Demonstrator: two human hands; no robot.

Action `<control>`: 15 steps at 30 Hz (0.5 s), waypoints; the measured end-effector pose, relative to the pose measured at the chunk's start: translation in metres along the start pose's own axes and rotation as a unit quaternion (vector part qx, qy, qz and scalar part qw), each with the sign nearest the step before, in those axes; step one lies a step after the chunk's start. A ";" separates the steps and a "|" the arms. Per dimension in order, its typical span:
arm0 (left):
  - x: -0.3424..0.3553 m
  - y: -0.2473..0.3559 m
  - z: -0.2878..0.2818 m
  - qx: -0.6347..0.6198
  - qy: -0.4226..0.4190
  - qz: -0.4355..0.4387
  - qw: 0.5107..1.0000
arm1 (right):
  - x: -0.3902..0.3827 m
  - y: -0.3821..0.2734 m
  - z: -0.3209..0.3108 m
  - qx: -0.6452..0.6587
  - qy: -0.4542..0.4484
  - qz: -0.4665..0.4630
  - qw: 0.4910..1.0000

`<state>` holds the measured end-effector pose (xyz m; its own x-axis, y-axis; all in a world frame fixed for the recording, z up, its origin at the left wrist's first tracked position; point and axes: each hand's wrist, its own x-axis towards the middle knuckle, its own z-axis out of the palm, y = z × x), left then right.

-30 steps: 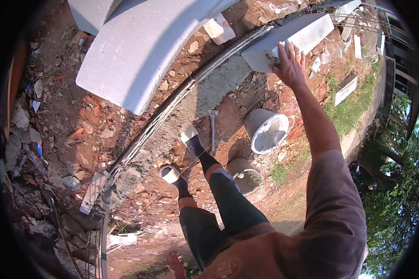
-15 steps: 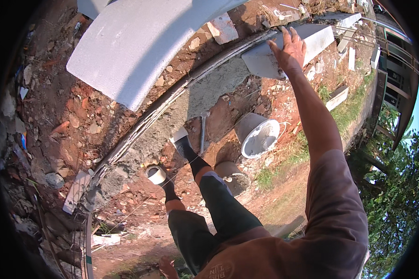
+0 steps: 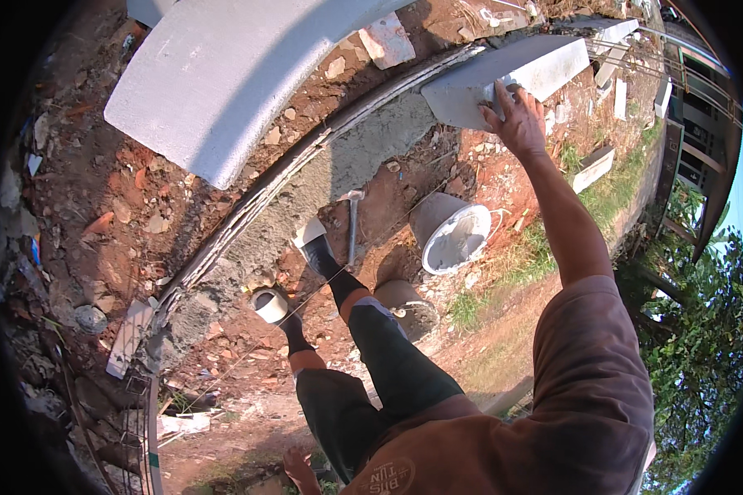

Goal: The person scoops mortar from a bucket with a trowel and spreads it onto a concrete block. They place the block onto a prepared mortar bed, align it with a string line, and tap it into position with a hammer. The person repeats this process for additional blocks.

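Resting the right hand (image 3: 518, 124) against a grey concrete block (image 3: 504, 66).
The block lies at the upper end of a cement strip (image 3: 371, 136), with a bucket (image 3: 452, 235) and a hammer (image 3: 352, 227) nearer the person's feet. Right-hand fingers are parted and bent over the block's near edge, not wrapped round it; whether anything small sits beneath them cannot be told. The left hand (image 3: 300, 469) hangs low beside the leg; its grip cannot be determined. Judged by material and bulk, the block is heavy, stiff and rough, unlikely to slip, though its corners may chip. Suitable hold: both hands, under opposite lower edges, clear of the corners.
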<state>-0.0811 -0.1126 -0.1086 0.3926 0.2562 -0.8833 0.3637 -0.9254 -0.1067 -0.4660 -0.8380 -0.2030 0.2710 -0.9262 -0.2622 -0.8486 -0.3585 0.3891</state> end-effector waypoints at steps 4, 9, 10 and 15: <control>0.002 -0.007 0.001 -0.023 0.000 -0.008 1.000 | 0.002 -0.013 -0.010 0.044 0.005 0.003 0.999; 0.010 -0.010 0.001 0.042 -0.008 0.054 0.998 | -0.011 -0.005 0.011 0.187 0.064 0.020 0.980; 0.006 -0.009 -0.001 0.031 -0.014 0.030 0.999 | -0.016 -0.005 0.008 0.200 0.069 0.027 0.977; 0.019 -0.021 0.005 -0.046 0.000 0.029 0.999 | -0.100 0.046 -0.045 0.133 -0.169 0.134 0.967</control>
<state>-0.0854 -0.0898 -0.1255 0.4159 0.2031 -0.8865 0.4163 -0.9091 -0.0130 -0.5112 -0.7672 -0.1188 -0.1000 -0.8746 -0.4745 -0.9670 -0.0268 0.2533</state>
